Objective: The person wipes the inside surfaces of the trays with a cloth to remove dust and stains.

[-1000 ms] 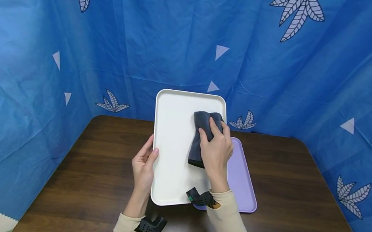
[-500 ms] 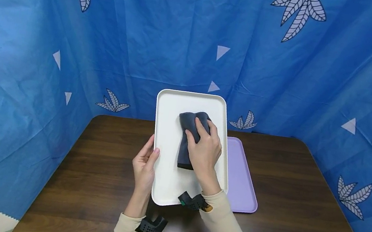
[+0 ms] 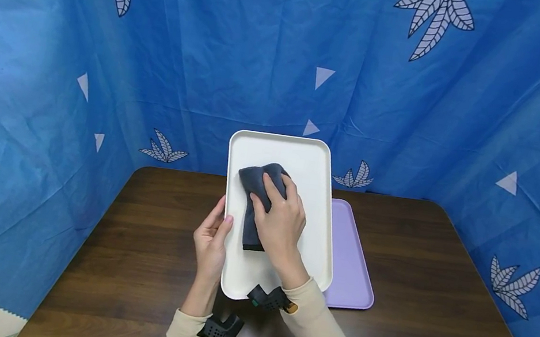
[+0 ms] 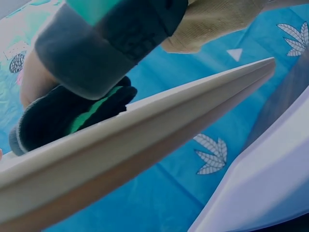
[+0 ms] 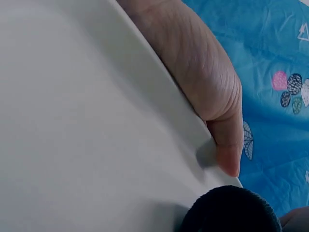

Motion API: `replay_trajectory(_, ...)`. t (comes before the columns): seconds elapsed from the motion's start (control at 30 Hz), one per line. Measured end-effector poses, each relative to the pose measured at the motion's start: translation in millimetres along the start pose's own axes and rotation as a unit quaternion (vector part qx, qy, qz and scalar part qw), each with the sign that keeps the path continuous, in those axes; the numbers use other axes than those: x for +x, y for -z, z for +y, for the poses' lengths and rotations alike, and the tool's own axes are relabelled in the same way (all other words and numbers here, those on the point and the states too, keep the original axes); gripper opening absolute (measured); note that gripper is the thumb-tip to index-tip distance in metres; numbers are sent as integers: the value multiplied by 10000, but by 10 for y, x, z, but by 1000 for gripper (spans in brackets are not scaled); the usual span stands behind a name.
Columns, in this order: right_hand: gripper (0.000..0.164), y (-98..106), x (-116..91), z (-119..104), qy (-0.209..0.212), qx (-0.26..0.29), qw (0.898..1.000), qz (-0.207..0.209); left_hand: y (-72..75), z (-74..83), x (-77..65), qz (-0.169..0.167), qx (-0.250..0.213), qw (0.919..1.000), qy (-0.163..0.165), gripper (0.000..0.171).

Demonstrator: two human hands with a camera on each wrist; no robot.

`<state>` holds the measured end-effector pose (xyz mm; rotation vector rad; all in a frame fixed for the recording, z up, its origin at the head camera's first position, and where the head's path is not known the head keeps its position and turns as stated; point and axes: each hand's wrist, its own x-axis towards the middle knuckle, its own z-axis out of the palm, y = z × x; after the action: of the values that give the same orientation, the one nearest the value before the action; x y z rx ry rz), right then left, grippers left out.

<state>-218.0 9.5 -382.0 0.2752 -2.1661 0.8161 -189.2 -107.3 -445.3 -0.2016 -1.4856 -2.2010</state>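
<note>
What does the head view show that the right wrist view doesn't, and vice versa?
Only the head view: the lavender tray and the brown table.
Only the right wrist view: a pink-and-black printed cluster on the blue curtain.
Both: the white tray, the left hand at its edge, the dark cloth and the curtain.

White tray [image 3: 308,168]: held up over the worktop [image 3: 430,286], its left edge gripped by the left hand [image 3: 209,245].
Dark grey cloth [image 3: 251,227]: held against the tray's inner face, left of its middle, by the right hand [image 3: 282,226].
Purple tray [image 3: 351,262]: partly hidden behind the white one.
Beige sleeves [image 3: 326,331]: worn on both arms.
Blue curtain [image 3: 244,60]: printed with pale leaves and triangles.
</note>
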Motion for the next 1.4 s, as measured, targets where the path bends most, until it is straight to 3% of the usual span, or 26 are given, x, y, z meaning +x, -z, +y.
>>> replay_trajectory(0.5, 42, -22, -113, -135, 620, -168, 9977, -204, 0, -9, -2, 8, 129, 9999, -21, 43)
replay_trajectory(1.07, 42, 5, -107, 35, 503, 504, 9972, -236, -36, -15, -24, -45, -63, 10000, 20, 43)
replay_trajectory(1.4, 42, 56, -95, 192, 461, 514, 9975, -164, -39, -12, -31, -84, -52, 9999, 57, 44)
